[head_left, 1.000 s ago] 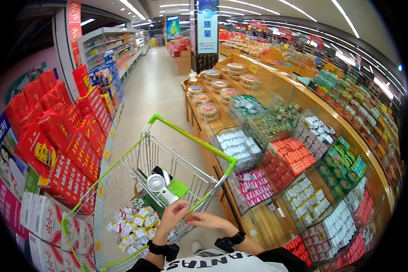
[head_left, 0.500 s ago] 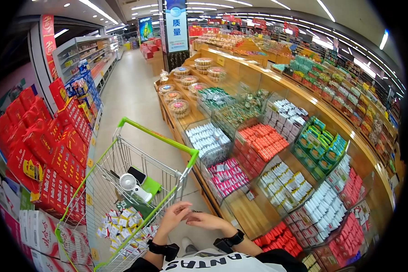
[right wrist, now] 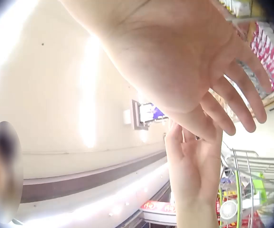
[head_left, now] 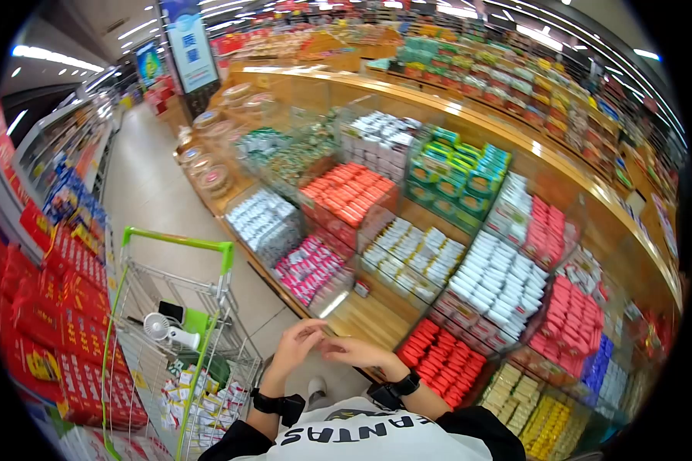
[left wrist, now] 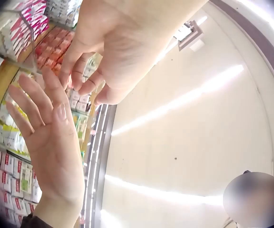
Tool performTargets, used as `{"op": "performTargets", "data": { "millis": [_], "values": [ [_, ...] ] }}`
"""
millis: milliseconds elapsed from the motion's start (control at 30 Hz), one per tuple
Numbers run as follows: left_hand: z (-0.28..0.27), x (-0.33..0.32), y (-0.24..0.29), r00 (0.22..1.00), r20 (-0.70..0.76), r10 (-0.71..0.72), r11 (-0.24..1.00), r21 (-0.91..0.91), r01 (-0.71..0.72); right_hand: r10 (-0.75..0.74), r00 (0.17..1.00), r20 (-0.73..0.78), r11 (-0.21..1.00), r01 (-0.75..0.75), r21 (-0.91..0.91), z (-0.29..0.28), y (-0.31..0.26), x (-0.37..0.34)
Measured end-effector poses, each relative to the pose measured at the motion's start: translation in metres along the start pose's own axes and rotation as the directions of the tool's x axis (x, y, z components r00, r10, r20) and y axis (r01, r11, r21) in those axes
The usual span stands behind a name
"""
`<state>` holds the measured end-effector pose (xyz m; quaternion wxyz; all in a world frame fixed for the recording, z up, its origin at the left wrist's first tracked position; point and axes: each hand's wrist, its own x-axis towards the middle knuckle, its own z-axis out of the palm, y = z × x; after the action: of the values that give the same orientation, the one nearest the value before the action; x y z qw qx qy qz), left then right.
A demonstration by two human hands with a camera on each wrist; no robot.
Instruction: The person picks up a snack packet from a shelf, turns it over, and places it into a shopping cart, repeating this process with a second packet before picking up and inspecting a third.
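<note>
A left hand (head_left: 298,343) and a right hand (head_left: 361,352) are held close together in front of the body. Nothing is gripped by either; the fingers are loosely bent and slightly spread. Whether the fingertips touch cannot be told. Just ahead, a wooden bench (head_left: 377,313) is divided by clear panels and stocked with wrapped sweets: red packets (head_left: 444,363) are set nearest the right hand, with white-and-yellow packets (head_left: 415,257) and pink packets (head_left: 311,269) beyond. At left, a white handheld fan (head_left: 156,326) and loose packets (head_left: 224,398) are carried in a green-railed shopping cart (head_left: 177,240).
</note>
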<state>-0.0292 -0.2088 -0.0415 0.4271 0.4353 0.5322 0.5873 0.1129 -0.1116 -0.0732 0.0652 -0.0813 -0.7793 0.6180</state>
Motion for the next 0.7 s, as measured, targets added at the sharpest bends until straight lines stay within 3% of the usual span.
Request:
{"op": "performTargets", "data": {
  "millis": [100, 167, 300, 400, 533, 700],
  "values": [
    [0.027, 0.021, -0.004, 0.991, 0.137, 0.006, 0.999, 0.03, -0.01, -0.029, 0.993, -0.117, 1.0, 0.03, 0.008, -0.016, 0.007, -0.032],
    [0.047, 0.034, 0.003, 0.986, 0.168, 0.025, 0.998, 0.052, -0.034, 0.144, 0.975, -0.17, 0.989, -0.135, 0.063, -0.03, -0.009, -0.051],
    [0.07, 0.058, 0.0, 0.948, 0.317, 0.009, 0.997, 0.075, -0.034, 0.194, 0.937, -0.292, 0.981, -0.178, 0.081, -0.047, -0.014, -0.077],
    [0.082, 0.074, 0.005, 0.918, 0.394, 0.039, 0.985, 0.137, -0.101, 0.135, 0.912, -0.389, 0.99, -0.136, 0.023, -0.056, -0.019, -0.087],
    [0.09, 0.096, 0.003, 0.879, 0.474, 0.048, 0.992, 0.077, -0.096, 0.098, 0.873, -0.479, 0.994, -0.104, 0.013, -0.066, -0.006, -0.086],
    [0.084, 0.129, 0.003, 0.84, 0.534, 0.093, 0.986, 0.069, -0.153, 0.14, 0.817, -0.56, 0.983, -0.181, -0.019, -0.082, -0.01, -0.071]
  ]
}}
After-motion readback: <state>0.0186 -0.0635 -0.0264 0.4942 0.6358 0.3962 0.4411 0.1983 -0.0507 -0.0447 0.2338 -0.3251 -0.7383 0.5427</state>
